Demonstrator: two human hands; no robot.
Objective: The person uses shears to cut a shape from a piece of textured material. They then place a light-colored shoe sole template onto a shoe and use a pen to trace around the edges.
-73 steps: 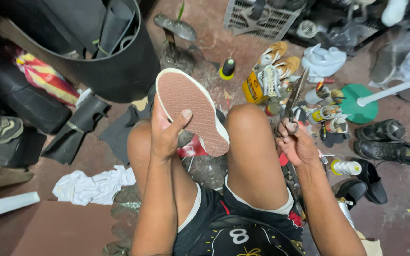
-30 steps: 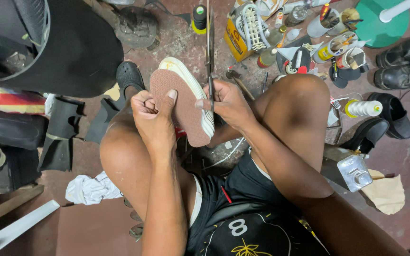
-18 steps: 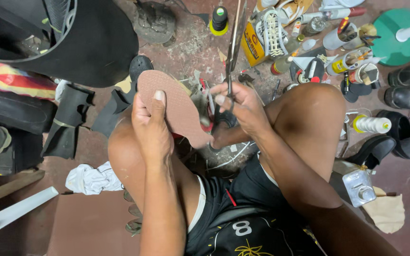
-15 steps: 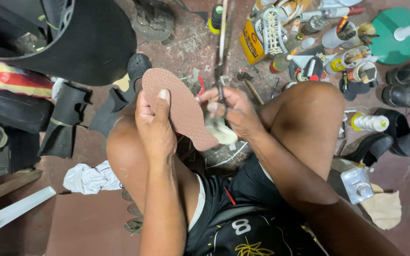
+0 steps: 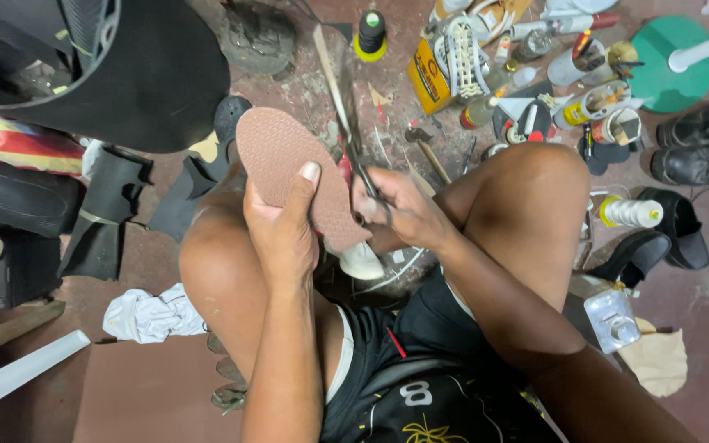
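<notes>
I sit on the floor with a shoe [image 5: 276,156] held between my knees, its brown textured sole facing up. My left hand [image 5: 285,230] grips the shoe from below, thumb pressed on the sole. My right hand [image 5: 408,217] is closed around the handle of a long metal scissors-like tool [image 5: 340,98]. Its blades lie along the shoe's right edge and point away from me. The white upper of the shoe shows just below the sole.
A big black tub [image 5: 125,74] stands at the upper left. Ahead lie a yellow can [image 5: 430,75], a thread spool [image 5: 371,33], several glue bottles, a hammer [image 5: 424,148] and a green disc [image 5: 673,61]. Black boots [image 5: 703,143] are at right, a white cloth [image 5: 153,316] at left.
My right hand has brought the long tool from beside my right knee to the shoe's edge. The shoe has tilted so its sole lies flatter toward me.
</notes>
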